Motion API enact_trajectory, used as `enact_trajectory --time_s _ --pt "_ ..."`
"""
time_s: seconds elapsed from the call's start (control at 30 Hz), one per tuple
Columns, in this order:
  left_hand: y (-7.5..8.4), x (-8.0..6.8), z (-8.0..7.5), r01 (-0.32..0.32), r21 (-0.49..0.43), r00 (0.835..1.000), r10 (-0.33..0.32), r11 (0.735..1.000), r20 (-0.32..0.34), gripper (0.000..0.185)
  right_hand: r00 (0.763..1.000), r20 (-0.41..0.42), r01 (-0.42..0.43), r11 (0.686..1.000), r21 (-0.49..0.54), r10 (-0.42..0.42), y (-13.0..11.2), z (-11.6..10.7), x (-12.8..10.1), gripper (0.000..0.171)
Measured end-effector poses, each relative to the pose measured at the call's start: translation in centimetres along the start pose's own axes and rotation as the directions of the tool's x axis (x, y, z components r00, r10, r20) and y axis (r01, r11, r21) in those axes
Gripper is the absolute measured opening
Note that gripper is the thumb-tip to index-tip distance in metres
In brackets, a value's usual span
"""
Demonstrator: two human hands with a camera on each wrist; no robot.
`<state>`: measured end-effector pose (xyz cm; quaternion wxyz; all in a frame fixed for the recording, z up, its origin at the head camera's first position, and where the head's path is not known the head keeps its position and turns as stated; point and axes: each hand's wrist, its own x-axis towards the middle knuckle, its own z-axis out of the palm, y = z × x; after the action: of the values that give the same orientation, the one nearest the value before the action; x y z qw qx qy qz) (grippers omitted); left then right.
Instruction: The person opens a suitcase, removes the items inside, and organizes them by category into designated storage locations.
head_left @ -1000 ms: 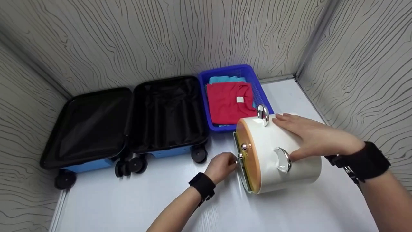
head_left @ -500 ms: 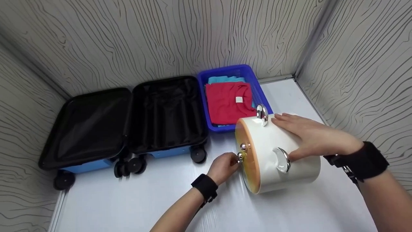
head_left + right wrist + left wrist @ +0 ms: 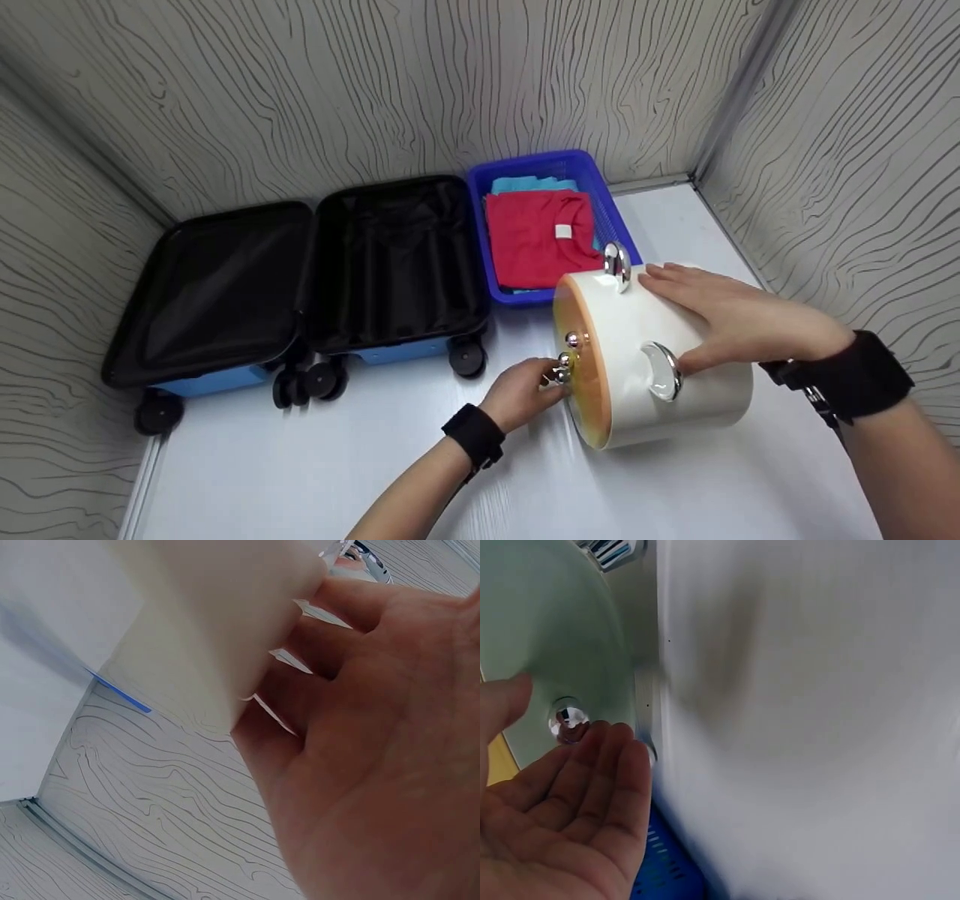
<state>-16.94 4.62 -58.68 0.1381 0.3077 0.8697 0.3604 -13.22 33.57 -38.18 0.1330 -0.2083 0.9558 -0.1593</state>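
Note:
A white pot (image 3: 652, 307) with an orange inner rim and silver handles (image 3: 664, 371) lies on its side, mouth toward the left. Its glass lid (image 3: 547, 622) sits against the mouth. My left hand (image 3: 521, 394) is at the lid's shiny round knob (image 3: 568, 720), fingers extended and thumb apart from them in the left wrist view. On the pot's upper side rests my right hand (image 3: 731, 319), fingers spread and fairly straight, thumb by the near handle. The right wrist view shows that palm close up, fingertips partly hidden behind the pot wall.
Behind the pot stands a blue basket (image 3: 611, 217) of folded clothes, a red garment (image 3: 525, 232) on top. An open suitcase (image 3: 397, 262) with black interior, blue shell and black wheels (image 3: 467, 358) lies to the left. Patterned walls (image 3: 420, 82) enclose the white surface (image 3: 300, 472).
The lid, standing slightly off the pot's mouth a second ago, has moved right against it. My left fingers, earlier pinching the knob, have spread from it. The right hand stays in place.

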Motion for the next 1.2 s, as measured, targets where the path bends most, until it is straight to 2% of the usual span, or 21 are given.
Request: enact_trajectory --time_s 0.17,0.3,0.43,0.53,0.63,0.73,0.83,0.93,1.07,1.2 --pt "0.2 -0.6 -0.5 -0.021 0.045 1.0 0.021 0.999 -0.001 0.042 1.0 0.01 -0.006 1.0 0.001 0.006 -0.1 0.1 0.1 0.109" --pt "0.4 -1.1 -1.5 -0.043 0.111 0.999 0.045 0.993 -0.014 0.053 1.0 0.011 -0.011 1.0 0.004 0.011 -0.2 0.0 0.1 0.108" --pt "0.8 -1.7 -3.4 -0.08 0.168 0.996 0.087 0.983 -0.037 0.063 1.0 0.002 -0.011 1.0 0.01 0.011 -0.1 0.0 0.0 0.109" --pt "1.4 -2.0 -5.2 -0.124 0.162 0.99 0.133 0.979 -0.047 0.074 1.0 0.0 -0.011 1.0 0.019 0.011 0.0 0.0 -0.1 0.109" --pt "2.2 -1.9 -7.1 -0.183 0.131 0.981 0.19 0.974 -0.049 0.086 1.0 0.004 -0.013 1.0 0.026 0.013 0.1 0.0 -0.2 0.109" --pt "3.4 -1.7 -8.6 -0.256 0.112 0.964 0.262 0.96 -0.043 0.096 1.0 0.008 -0.004 1.0 0.019 0.004 0.0 -0.1 -0.1 0.109" --pt "4.6 -1.3 -9.5 -0.323 0.124 0.944 0.329 0.938 -0.028 0.102 1.0 0.019 -0.003 1.0 0.005 0.003 -0.1 -0.4 -0.1 0.108" --pt "5.4 -0.9 -9.8 -0.363 0.142 0.93 0.366 0.921 0.003 0.102 0.999 0.032 0.005 1.0 0.016 -0.006 -0.2 -1.0 0.2 0.099" --pt "5.6 -0.8 -10.1 -0.356 0.162 0.934 0.356 0.92 0.029 0.097 0.998 0.057 0.015 0.997 0.07 -0.019 -0.5 -2.2 1.0 0.079" --pt "4.4 -1.2 -11.0 -0.306 0.237 0.95 0.313 0.922 0.009 0.09 0.995 0.099 -0.025 0.996 0.081 0.017 -1.1 -3.6 2.0 0.07"
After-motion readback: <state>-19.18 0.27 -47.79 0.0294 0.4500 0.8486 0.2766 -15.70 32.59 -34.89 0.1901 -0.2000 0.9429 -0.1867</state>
